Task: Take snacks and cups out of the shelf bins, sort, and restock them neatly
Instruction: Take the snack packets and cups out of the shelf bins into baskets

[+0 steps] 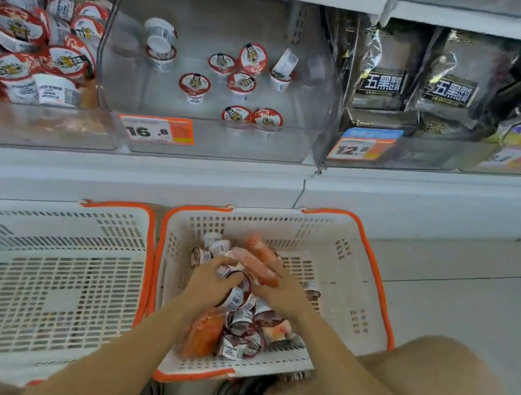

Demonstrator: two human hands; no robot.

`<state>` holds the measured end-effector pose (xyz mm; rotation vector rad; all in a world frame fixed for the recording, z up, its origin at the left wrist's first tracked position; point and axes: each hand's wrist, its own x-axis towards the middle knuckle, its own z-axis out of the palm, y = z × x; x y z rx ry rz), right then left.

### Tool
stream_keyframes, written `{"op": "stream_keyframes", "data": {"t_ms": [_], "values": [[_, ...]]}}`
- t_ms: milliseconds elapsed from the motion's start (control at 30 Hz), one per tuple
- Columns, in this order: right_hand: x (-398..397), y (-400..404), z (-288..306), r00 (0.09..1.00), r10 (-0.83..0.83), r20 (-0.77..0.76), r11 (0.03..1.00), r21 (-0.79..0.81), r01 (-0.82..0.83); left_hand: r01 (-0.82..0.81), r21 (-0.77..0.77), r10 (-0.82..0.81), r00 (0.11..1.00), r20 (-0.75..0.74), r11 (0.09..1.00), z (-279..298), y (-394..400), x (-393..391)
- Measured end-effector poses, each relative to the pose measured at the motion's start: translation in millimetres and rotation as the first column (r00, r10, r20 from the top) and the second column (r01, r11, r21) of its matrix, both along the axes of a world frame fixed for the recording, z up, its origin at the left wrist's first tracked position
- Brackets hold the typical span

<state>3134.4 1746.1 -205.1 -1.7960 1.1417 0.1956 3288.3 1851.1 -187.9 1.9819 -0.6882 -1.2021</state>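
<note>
Both hands dig in the right basket (376,263) on the floor: left hand (212,284) fingers curl round a cup (236,297); right hand (280,291) lies flat on the pile. Best lift cups upright, lids up, toward the half-filled middle shelf bin (213,140).

Pale floor (464,296) bearing two white orange-rimmed baskets (41,266), side by side, apparently touching, below shelf (159,172) holding clear bins (206,139)

Both hands (250,286) among small cups (242,324) in the right basket (357,270)
</note>
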Motion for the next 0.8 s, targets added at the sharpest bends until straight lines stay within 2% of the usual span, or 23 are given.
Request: {"op": "stream_keyframes", "data": {"t_ms": [100,200,233,300,367,433,500,567,600,633,700,800], "values": [[-1.1,4.8,32.8,0.994,-0.061,0.091,0.997,0.059,0.055,0.029,-0.028,-0.031,0.997,-0.076,0.999,0.0,3.4,4.1],[-6.5,-9.4,54.5,1.000,0.006,-0.005,0.986,0.167,-0.005,0.101,-0.024,-0.102,0.993,-0.066,0.995,8.0,3.3,15.6],[-4.1,-16.3,65.4,0.999,0.025,-0.038,0.986,0.167,-0.018,0.131,-0.005,-0.131,0.991,-0.015,0.991,16.1,1.6,18.2],[-0.1,-31.4,92.4,0.978,0.188,-0.087,0.981,0.061,-0.184,0.130,0.030,-0.133,0.975,0.176,0.991,35.8,-6.7,27.3],[7.7,-46.0,123.9,0.947,0.302,-0.110,0.948,-0.069,-0.310,0.030,-0.100,0.005,0.942,0.336,0.994,64.9,-19.1,40.2],[19.9,-58.8,158.2,0.954,0.297,0.037,0.939,-0.190,-0.285,-0.046,-0.348,0.191,0.899,0.395,0.936,100.9,-31.2,55.3],[38.8,-70.7,188.9,0.929,0.242,0.281,0.937,-0.314,-0.149,-0.033,-0.516,0.298,0.848,0.439,0.856,144.7,-45.5,74.9],[65.7,-84.0,218.5,0.874,0.232,0.427,0.897,-0.442,-0.022,-0.006,-0.585,0.360,0.794,0.490,0.811,184.5,-64.7,99.8],[81.9,-93.9,231.6,0.861,0.252,0.442,0.859,-0.512,0.012,-0.011,-0.593,0.383,0.774,0.505,0.805,196.5,-77.4,116.1],[98.5,-105.9,241.0,0.866,0.268,0.422,0.819,-0.573,0.026,-0.020,-0.582,0.389,0.763,0.517,0.813,204.5,-92.5,134.5],[133.8,-137.5,250.5,0.923,0.287,0.255,0.776,-0.627,-0.067,-0.029,-0.457,0.322,0.750,0.578,0.889,208.4,-123.6,173.7],[170.7,-167.7,249.2,0.940,0.335,-0.063,0.801,-0.506,-0.320,0.029,-0.113,0.053,0.752,0.657,0.993,196.8,-156.6,218.0]]}}
